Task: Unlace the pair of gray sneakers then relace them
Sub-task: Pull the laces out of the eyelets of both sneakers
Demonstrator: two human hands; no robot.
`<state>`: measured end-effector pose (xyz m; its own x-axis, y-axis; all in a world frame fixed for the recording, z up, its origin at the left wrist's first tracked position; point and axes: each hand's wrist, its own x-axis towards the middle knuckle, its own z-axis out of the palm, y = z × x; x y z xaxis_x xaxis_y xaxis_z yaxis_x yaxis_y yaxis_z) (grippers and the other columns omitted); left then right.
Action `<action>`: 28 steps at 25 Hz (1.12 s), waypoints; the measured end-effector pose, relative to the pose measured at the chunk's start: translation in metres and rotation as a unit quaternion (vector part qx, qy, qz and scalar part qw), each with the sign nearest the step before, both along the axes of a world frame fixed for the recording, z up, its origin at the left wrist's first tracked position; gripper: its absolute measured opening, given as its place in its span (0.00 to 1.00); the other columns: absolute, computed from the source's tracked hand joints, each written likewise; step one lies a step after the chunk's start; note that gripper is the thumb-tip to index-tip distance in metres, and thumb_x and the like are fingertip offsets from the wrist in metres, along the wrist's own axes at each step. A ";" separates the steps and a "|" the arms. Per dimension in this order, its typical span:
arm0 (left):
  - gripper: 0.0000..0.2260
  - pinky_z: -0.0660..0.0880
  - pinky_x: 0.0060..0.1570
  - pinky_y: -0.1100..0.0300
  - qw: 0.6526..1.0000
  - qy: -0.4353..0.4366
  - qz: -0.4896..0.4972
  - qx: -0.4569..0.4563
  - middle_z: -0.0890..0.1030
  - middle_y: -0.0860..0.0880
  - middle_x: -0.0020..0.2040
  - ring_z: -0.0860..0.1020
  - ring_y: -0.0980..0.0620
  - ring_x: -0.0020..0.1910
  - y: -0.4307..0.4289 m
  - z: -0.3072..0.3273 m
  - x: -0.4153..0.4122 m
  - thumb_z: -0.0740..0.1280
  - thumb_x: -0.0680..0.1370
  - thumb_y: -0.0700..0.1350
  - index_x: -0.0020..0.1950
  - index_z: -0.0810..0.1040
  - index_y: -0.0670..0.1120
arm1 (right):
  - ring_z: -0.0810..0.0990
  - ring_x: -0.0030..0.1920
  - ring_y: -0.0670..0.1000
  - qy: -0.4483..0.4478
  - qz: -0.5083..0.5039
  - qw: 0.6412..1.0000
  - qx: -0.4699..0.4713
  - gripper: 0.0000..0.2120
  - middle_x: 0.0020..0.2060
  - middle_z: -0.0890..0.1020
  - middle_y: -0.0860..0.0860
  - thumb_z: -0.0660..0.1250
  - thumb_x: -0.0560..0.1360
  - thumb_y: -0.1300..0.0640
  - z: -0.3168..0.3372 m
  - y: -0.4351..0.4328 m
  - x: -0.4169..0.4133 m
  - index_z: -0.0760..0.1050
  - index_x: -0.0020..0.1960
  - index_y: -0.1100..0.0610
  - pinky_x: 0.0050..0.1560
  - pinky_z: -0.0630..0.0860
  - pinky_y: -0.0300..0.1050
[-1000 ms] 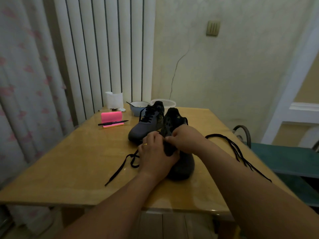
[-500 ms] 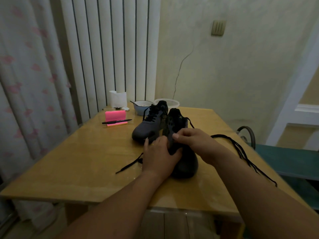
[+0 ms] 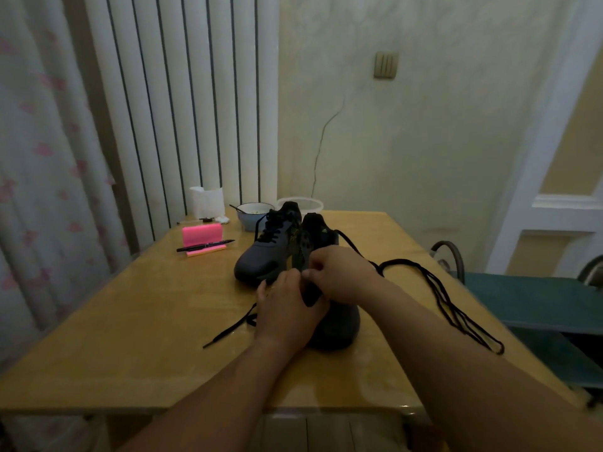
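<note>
While left hand point(image 3: 287, 308) and right hand point(image 3: 341, 275) gripped the nearer dark gray sneaker point(image 3: 339, 324), its eyelets were hidden, small gold logo point(image 3: 323, 230) illegible.

Dim room light, soft overall blur, wide-angle bending at edges

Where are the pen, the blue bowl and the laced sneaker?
pen point(image 3: 205, 246), head view, middle of its barrel.
blue bowl point(image 3: 249, 221), head view, its front wall.
laced sneaker point(image 3: 259, 264), head view, gray toe area.
</note>
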<state>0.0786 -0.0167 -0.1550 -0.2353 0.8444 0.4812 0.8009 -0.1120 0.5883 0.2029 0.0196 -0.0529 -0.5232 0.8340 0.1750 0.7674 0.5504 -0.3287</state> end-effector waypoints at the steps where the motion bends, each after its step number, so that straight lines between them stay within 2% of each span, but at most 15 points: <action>1: 0.12 0.60 0.76 0.41 1.000 -0.002 -0.003 0.002 0.73 0.60 0.51 0.74 0.56 0.57 0.000 0.001 0.000 0.66 0.78 0.62 0.56 0.70 0.59 | 0.81 0.46 0.51 0.065 0.048 0.996 -0.044 0.10 0.42 0.81 0.49 0.68 0.82 0.48 0.002 -0.008 0.004 0.79 0.46 0.53 0.50 0.82 0.52; 3: 0.15 0.61 0.76 0.42 1.000 0.000 0.002 0.006 0.73 0.59 0.54 0.74 0.54 0.59 0.002 0.002 0.000 0.66 0.77 0.63 0.60 0.72 0.58 | 0.84 0.50 0.53 0.232 0.158 0.942 -0.185 0.09 0.46 0.83 0.54 0.67 0.83 0.53 0.007 -0.024 0.018 0.80 0.49 0.58 0.54 0.82 0.50; 5: 0.13 0.65 0.72 0.42 1.000 0.010 0.014 0.004 0.69 0.59 0.49 0.72 0.55 0.52 0.002 0.002 -0.001 0.65 0.76 0.65 0.51 0.69 0.58 | 0.83 0.50 0.55 0.365 0.192 0.873 -0.260 0.10 0.45 0.84 0.59 0.65 0.83 0.57 0.010 -0.036 0.036 0.77 0.46 0.61 0.53 0.80 0.45; 7: 0.16 0.67 0.69 0.42 1.000 0.009 0.016 -0.001 0.66 0.57 0.45 0.69 0.55 0.45 0.003 0.001 -0.001 0.65 0.75 0.66 0.43 0.63 0.58 | 0.81 0.44 0.54 0.450 0.131 0.848 -0.247 0.10 0.39 0.81 0.57 0.65 0.83 0.58 0.005 -0.034 0.051 0.75 0.43 0.60 0.50 0.78 0.45; 8: 0.17 0.67 0.68 0.42 1.000 0.008 0.017 0.001 0.66 0.57 0.45 0.69 0.54 0.44 0.003 0.001 -0.002 0.65 0.75 0.66 0.42 0.61 0.58 | 0.80 0.41 0.54 0.456 0.072 0.860 -0.219 0.11 0.37 0.80 0.56 0.66 0.82 0.57 0.001 -0.029 0.053 0.73 0.42 0.60 0.49 0.78 0.48; 11: 0.18 0.68 0.68 0.42 1.000 0.014 0.023 0.010 0.65 0.58 0.45 0.68 0.55 0.44 0.001 0.000 -0.002 0.65 0.75 0.66 0.41 0.59 0.58 | 0.80 0.42 0.51 0.323 -0.129 0.931 -0.106 0.13 0.42 0.81 0.51 0.72 0.79 0.49 -0.016 -0.008 0.043 0.73 0.49 0.56 0.42 0.79 0.50; 12: 0.19 0.68 0.68 0.42 1.000 0.014 0.025 0.011 0.64 0.59 0.45 0.67 0.55 0.44 0.001 0.000 -0.001 0.65 0.75 0.66 0.41 0.59 0.58 | 0.80 0.45 0.50 0.272 -0.156 0.946 -0.081 0.13 0.45 0.81 0.49 0.72 0.78 0.46 -0.020 -0.003 0.038 0.74 0.51 0.53 0.41 0.79 0.49; 16: 0.18 0.68 0.68 0.42 1.000 0.006 0.020 0.015 0.64 0.59 0.44 0.66 0.55 0.42 0.000 0.003 0.000 0.59 0.73 0.69 0.40 0.59 0.58 | 0.80 0.42 0.48 0.077 -0.086 0.993 0.013 0.15 0.41 0.81 0.46 0.69 0.78 0.37 -0.022 0.003 0.018 0.77 0.47 0.48 0.43 0.82 0.51; 17: 0.17 0.69 0.67 0.41 1.000 0.005 0.021 0.019 0.64 0.58 0.44 0.66 0.55 0.42 0.000 0.003 0.000 0.57 0.73 0.69 0.40 0.58 0.58 | 0.80 0.42 0.49 0.028 -0.078 0.996 0.028 0.14 0.40 0.80 0.46 0.69 0.79 0.39 -0.020 0.004 0.013 0.77 0.46 0.49 0.44 0.82 0.52; 19: 0.17 0.69 0.67 0.40 1.000 0.008 0.022 0.018 0.64 0.59 0.45 0.67 0.55 0.44 0.001 0.001 -0.001 0.55 0.72 0.70 0.42 0.60 0.58 | 0.79 0.43 0.50 0.022 -0.059 0.997 0.034 0.10 0.41 0.79 0.47 0.68 0.80 0.44 -0.015 -0.001 0.008 0.76 0.46 0.50 0.46 0.81 0.53; 21: 0.19 0.68 0.69 0.41 1.000 0.026 0.015 0.005 0.68 0.57 0.51 0.72 0.53 0.52 0.003 0.000 -0.002 0.55 0.72 0.70 0.49 0.68 0.56 | 0.77 0.44 0.49 0.112 0.004 0.994 0.016 0.09 0.43 0.77 0.49 0.69 0.81 0.49 -0.013 -0.012 0.007 0.77 0.45 0.53 0.48 0.79 0.51; 23: 0.22 0.67 0.71 0.41 0.999 0.037 0.010 -0.008 0.70 0.55 0.55 0.73 0.52 0.57 0.004 0.000 -0.003 0.55 0.72 0.69 0.55 0.70 0.55 | 0.79 0.44 0.54 0.265 0.079 0.959 -0.062 0.09 0.42 0.79 0.55 0.68 0.80 0.55 -0.013 -0.030 0.010 0.76 0.44 0.59 0.47 0.77 0.53; 26: 0.19 0.69 0.67 0.40 0.999 0.024 0.021 0.000 0.65 0.56 0.47 0.69 0.53 0.46 0.003 -0.001 -0.003 0.56 0.73 0.71 0.44 0.62 0.56 | 0.72 0.30 0.56 0.515 0.059 0.834 -0.186 0.11 0.30 0.73 0.55 0.66 0.78 0.62 -0.017 -0.044 0.015 0.69 0.39 0.57 0.33 0.70 0.53; 27: 0.19 0.69 0.66 0.41 1.000 0.016 0.023 0.001 0.64 0.56 0.46 0.67 0.53 0.44 0.003 -0.001 -0.002 0.58 0.73 0.70 0.42 0.60 0.57 | 0.69 0.28 0.52 0.549 0.022 0.811 -0.200 0.11 0.30 0.71 0.54 0.66 0.79 0.62 -0.018 -0.043 0.016 0.68 0.40 0.56 0.31 0.67 0.50; 28: 0.18 0.69 0.66 0.41 1.000 0.012 0.021 0.000 0.64 0.57 0.45 0.67 0.53 0.43 0.003 -0.002 -0.002 0.59 0.73 0.70 0.41 0.59 0.57 | 0.69 0.29 0.51 0.530 -0.029 0.826 -0.187 0.10 0.32 0.72 0.54 0.67 0.80 0.60 -0.019 -0.039 0.016 0.69 0.42 0.57 0.31 0.68 0.49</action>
<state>0.0763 -0.0133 -0.1566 -0.2596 0.8336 0.4876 0.8187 -0.0778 0.5690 0.2194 -0.0192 -0.0717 -0.1984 0.9516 0.2348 -0.0404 0.2314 -0.9720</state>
